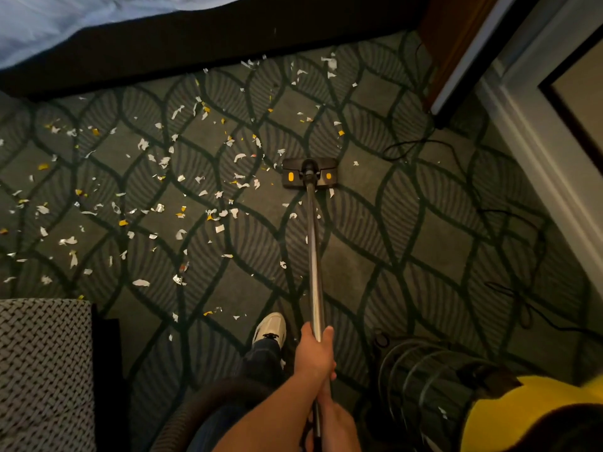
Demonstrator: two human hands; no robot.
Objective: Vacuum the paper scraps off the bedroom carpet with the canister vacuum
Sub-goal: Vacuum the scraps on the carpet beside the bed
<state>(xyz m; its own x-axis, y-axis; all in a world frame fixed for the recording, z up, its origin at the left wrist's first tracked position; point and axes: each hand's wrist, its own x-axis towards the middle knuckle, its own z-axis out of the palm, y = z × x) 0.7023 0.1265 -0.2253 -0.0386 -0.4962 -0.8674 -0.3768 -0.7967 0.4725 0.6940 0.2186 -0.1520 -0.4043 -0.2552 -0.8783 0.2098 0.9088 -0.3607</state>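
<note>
White and yellow paper scraps (163,197) lie scattered over the green leaf-patterned carpet (440,243), mostly left of and beyond the vacuum's floor head. The black floor head (310,173) with orange marks sits flat on the carpet among the scraps. A chrome wand (315,256) runs from it back to me. My left hand (315,353) grips the wand higher up. My right hand (337,425) holds it lower, close to my body and partly hidden by my left forearm. The yellow canister (522,415) stands at the bottom right.
A bed with a dark base (195,37) bounds the far side. A woven seat (42,370) stands at the bottom left. A black cord (417,145) trails over the carpet on the right by a white door frame (538,151). My shoe (270,327) is beside the wand.
</note>
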